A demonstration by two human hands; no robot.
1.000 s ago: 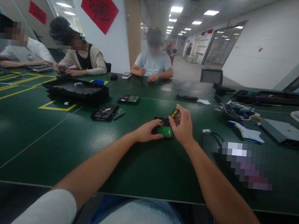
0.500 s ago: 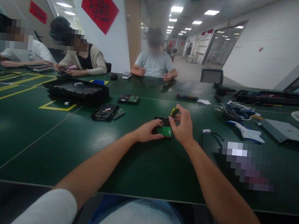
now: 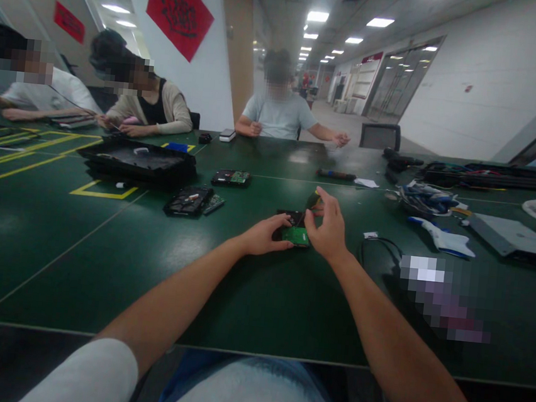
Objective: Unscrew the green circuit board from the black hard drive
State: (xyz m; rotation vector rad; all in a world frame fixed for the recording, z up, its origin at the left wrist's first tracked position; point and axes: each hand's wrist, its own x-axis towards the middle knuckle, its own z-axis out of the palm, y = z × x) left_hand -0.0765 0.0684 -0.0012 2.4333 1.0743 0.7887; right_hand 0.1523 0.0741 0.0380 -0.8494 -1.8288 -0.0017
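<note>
A hard drive (image 3: pixel 295 236) lies on the green table in front of me, its green circuit board facing up. My left hand (image 3: pixel 267 234) grips the drive's left side, thumb at the near edge and fingers over the far part. In my right hand (image 3: pixel 327 225) is a screwdriver (image 3: pixel 314 200) with a yellow and dark handle, pinched by thumb and fingers. The tool stands nearly upright over the drive's right side; its tip is too small to make out.
To the left are an opened hard drive (image 3: pixel 188 201), another drive (image 3: pixel 231 178) and a black plastic casing (image 3: pixel 138 159). On the right lie a blue-and-white glove (image 3: pixel 445 238), a grey metal box (image 3: pixel 520 239) and bundled cables (image 3: pixel 426 197). Several people sit around the table.
The screwdriver handle has turned in my right fingers, showing less yellow. My left hand and the drive stay put. The person opposite has stretched one arm out toward my right.
</note>
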